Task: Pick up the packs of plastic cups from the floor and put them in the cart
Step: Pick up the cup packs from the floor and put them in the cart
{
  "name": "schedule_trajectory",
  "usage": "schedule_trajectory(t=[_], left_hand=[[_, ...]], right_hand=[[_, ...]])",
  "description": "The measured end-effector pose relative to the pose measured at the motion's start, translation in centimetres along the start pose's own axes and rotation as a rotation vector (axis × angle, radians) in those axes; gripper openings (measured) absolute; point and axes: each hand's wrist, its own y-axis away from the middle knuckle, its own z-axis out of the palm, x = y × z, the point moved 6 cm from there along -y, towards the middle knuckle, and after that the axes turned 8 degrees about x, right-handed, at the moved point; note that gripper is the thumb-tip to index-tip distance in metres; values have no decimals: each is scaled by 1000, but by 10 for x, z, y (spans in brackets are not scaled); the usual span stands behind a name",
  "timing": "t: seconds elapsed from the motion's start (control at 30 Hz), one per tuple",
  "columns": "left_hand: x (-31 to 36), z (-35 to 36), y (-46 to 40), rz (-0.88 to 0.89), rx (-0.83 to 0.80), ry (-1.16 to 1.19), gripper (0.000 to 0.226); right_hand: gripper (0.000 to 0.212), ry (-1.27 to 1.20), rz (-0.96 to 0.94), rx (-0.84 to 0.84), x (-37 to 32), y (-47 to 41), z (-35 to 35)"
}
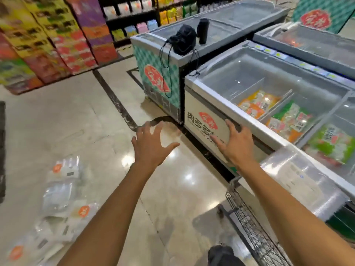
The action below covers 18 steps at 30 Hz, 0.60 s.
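1. Now both hands empty; left hand (151, 144) spread wide, fingers splayed, over bare floor (80, 116) at centre frame; right hand (235, 144) open too, palm down, in front of the freezer chest (203, 104) at 1 o'clock; contact with its front panel not clear.
2. Packs of plastic cups (57, 204) lying in a loose heap on the floor at 8 o'clock, well apart from either hand; clear film wrap, orange round labels, some packs overlapping; exact count not readable through the blur.
3. Cart (247, 217) at 5 o'clock, wire basket edge showing beside the freezer; one clear-wrapped pack (299, 179) seemingly already lying across its top.
4. Handling, judged: light for their bulk; film slick and crinkly, likely to slide under a flat palm; cups inside thin, easily crushed by a hard squeeze.
5. Best hold, judged: around the middle of a sleeve with fingers wrapped, or by pinching the gathered film at one end; long packs probably steadier with both hands.
6. Risk: grabbing the top pack may drag its neighbours along.
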Motion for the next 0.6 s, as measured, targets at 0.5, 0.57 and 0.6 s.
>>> schedule_trajectory(t=[0.5, 0.57, 0.6], left_hand=[[-342, -89, 125, -734, 179, -76, 100], [-376, -93, 149, -827, 191, -104, 100], [-391, -95, 162, -873, 197, -114, 100]], right_hand=[[86, -285, -565, -289, -354, 85, 162], [88, -325, -595, -369, -387, 101, 191], [87, -339, -605, -412, -402, 110, 205]])
